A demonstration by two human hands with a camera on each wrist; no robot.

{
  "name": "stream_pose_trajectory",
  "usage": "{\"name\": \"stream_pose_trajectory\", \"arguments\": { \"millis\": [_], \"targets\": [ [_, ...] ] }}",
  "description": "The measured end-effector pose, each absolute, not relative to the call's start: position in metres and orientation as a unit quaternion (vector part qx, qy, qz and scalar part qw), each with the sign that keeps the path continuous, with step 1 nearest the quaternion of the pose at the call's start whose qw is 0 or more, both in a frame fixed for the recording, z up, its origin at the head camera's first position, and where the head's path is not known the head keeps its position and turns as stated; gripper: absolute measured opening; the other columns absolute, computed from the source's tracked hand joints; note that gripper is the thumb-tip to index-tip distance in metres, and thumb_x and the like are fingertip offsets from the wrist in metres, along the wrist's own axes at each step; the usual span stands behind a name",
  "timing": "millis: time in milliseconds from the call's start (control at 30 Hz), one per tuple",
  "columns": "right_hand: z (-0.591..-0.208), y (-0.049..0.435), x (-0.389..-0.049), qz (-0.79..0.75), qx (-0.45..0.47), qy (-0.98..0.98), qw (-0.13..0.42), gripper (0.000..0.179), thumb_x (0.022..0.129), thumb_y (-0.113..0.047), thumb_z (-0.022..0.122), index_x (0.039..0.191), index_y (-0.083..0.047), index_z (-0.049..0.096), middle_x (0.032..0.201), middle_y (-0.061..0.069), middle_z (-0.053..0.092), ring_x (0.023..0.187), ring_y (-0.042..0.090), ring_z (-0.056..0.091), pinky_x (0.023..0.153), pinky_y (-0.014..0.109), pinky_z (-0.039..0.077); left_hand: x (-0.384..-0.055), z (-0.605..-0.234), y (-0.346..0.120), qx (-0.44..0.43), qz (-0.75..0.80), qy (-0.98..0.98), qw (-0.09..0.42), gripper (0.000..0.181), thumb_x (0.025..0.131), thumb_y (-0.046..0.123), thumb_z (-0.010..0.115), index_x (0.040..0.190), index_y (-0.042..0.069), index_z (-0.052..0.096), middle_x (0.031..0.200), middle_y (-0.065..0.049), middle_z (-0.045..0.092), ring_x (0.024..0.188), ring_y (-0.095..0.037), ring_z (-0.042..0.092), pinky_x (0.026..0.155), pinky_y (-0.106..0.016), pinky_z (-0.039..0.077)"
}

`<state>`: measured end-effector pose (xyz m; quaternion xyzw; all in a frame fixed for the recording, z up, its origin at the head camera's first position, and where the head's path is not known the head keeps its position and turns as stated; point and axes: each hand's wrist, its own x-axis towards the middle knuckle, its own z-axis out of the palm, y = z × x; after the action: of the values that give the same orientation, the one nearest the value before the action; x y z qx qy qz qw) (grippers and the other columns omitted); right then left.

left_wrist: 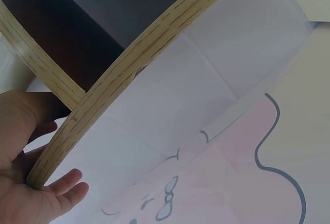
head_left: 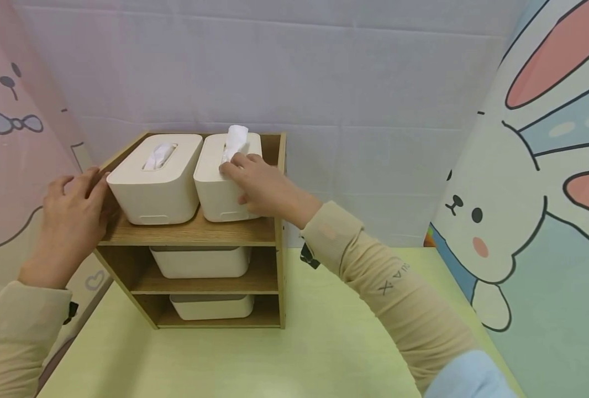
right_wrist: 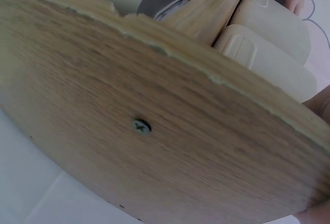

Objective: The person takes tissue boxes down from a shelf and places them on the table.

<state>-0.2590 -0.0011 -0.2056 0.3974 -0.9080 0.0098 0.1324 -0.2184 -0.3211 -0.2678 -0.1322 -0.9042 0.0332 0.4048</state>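
Observation:
A small wooden shelf (head_left: pixel 190 235) stands against the back wall with two cream tissue boxes on its top level. At its left, my left hand (head_left: pixel 73 218) grips the side panel (left_wrist: pixel 111 82), with digits on both sides of the edge. My right hand (head_left: pixel 264 185) reaches over the right side panel (right_wrist: pixel 154 95) to the right tissue box (head_left: pixel 220 190). Its bent fingers lie on the lid beside the upright white tissue (head_left: pixel 236 141); I cannot tell whether they pinch it. The left tissue box (head_left: pixel 152 196) has a lower tissue (head_left: pixel 159 156) in its slot.
Below, a cream bin (head_left: pixel 200 262) sits on the middle level and another bin (head_left: pixel 212 308) on the lowest. The shelf stands on a light green tabletop (head_left: pixel 324 342). Cartoon-printed sheets (head_left: pixel 563 249) hang at both sides, and a pale cloth (head_left: pixel 374 110) hangs behind.

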Motion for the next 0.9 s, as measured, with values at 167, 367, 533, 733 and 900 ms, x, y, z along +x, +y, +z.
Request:
{"name": "stream_pose_trajectory", "arguments": {
  "millis": [167, 367, 533, 733, 900],
  "targets": [
    [-0.206, 0.000, -0.259, 0.008, 0.395, -0.909, 0.132, 0.054, 0.083, -0.016, 0.062, 0.131, -0.021, 0.040, 0.123, 0.000, 0.045, 0.114, 0.021, 0.046, 0.068, 0.027, 0.051, -0.218, -0.269, -0.320, -0.132, 0.027, -0.900, 0.414, 0.053, 0.066, -0.007, 0.064, 0.118, -0.007, 0.048, 0.123, -0.032, 0.047, 0.104, -0.057, 0.040, 0.089, -0.063, 0.031],
    [-0.206, 0.000, -0.258, 0.011, 0.398, -0.906, 0.141, 0.053, 0.083, -0.015, 0.061, 0.131, -0.020, 0.040, 0.123, 0.001, 0.045, 0.114, 0.021, 0.045, 0.066, 0.028, 0.051, -0.218, -0.268, -0.320, -0.141, 0.028, -0.897, 0.419, 0.053, 0.065, -0.008, 0.064, 0.116, -0.008, 0.049, 0.121, -0.033, 0.047, 0.106, -0.052, 0.041, 0.094, -0.060, 0.030],
    [-0.205, 0.001, -0.259, 0.022, 0.408, -0.898, 0.161, 0.051, 0.081, -0.011, 0.060, 0.129, -0.018, 0.042, 0.120, 0.004, 0.046, 0.115, 0.024, 0.043, 0.066, 0.029, 0.050, -0.217, -0.268, -0.320, -0.140, 0.028, -0.896, 0.419, 0.054, 0.064, -0.008, 0.064, 0.116, -0.008, 0.048, 0.121, -0.033, 0.047, 0.106, -0.052, 0.041, 0.094, -0.060, 0.030],
    [-0.199, 0.002, -0.260, 0.028, 0.411, -0.894, 0.178, 0.052, 0.079, -0.010, 0.062, 0.128, -0.017, 0.043, 0.121, 0.005, 0.046, 0.118, 0.027, 0.042, 0.066, 0.033, 0.051, -0.217, -0.268, -0.319, -0.143, 0.029, -0.893, 0.426, 0.052, 0.066, -0.008, 0.064, 0.116, -0.007, 0.049, 0.121, -0.033, 0.048, 0.105, -0.053, 0.041, 0.093, -0.061, 0.031],
    [-0.192, 0.003, -0.259, 0.036, 0.410, -0.893, 0.183, 0.052, 0.079, -0.009, 0.061, 0.128, -0.017, 0.043, 0.121, 0.005, 0.046, 0.118, 0.027, 0.042, 0.068, 0.034, 0.051, -0.216, -0.269, -0.319, -0.147, 0.030, -0.890, 0.431, 0.051, 0.067, -0.008, 0.064, 0.115, -0.007, 0.049, 0.121, -0.032, 0.048, 0.106, -0.052, 0.042, 0.092, -0.061, 0.031]
  ]
}}
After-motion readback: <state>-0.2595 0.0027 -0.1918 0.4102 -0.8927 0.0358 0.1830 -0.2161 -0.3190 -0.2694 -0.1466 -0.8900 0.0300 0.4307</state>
